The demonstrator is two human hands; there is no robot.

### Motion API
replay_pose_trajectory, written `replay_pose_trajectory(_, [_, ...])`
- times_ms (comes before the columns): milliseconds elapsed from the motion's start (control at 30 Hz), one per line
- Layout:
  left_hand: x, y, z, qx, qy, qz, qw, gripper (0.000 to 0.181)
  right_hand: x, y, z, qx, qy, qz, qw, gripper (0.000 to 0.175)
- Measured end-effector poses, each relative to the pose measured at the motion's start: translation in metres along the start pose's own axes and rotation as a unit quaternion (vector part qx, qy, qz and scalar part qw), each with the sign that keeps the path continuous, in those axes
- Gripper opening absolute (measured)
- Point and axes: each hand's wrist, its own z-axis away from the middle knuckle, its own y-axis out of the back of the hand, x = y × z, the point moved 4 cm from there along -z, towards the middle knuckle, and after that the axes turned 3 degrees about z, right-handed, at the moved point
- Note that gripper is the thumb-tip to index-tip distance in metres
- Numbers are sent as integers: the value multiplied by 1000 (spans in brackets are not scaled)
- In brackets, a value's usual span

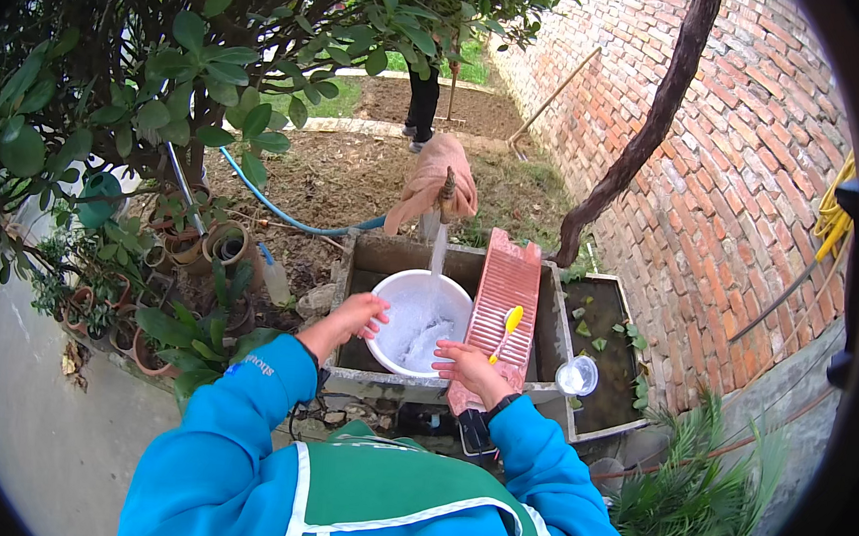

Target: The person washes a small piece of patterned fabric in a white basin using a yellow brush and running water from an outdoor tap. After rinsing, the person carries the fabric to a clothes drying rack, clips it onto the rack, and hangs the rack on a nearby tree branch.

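Observation:
My left hand point(361, 315) is beside the left rim of a white plastic basin point(398, 290), fingers apart and holding nothing. Over the basin's lower right rim, my right hand point(467, 365) is also bare, its fingers spread; whether it touches the rim I cannot tell. Water point(439, 250) runs from a tap point(447, 187) into the basin, where the surface is foamy. The basin sits inside a concrete sink point(384, 386). A reddish ribbed washboard point(507, 273) leans across the sink, and a yellow-and-white brush point(513, 320) lies on it.
A clear cup point(577, 375) with something white inside stands on the right ledge. Beyond it is a water trough point(607, 340) with leaves. Pink cloth point(437, 164) drapes the tap's post. Potted plants point(226, 242) line the left, a brick wall point(735, 177) the right. A person point(422, 103) stands behind.

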Motion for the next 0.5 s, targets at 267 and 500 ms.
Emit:
replay_pose_trajectory(267, [158,8,-57,70,-222,-231,945,27,-2,45,37,2,76,-82,994,27])
replay_pose_trajectory(500, [230,-15,-99,143,-355,-423,821,47,16,86,69,69,91,-149,982,24])
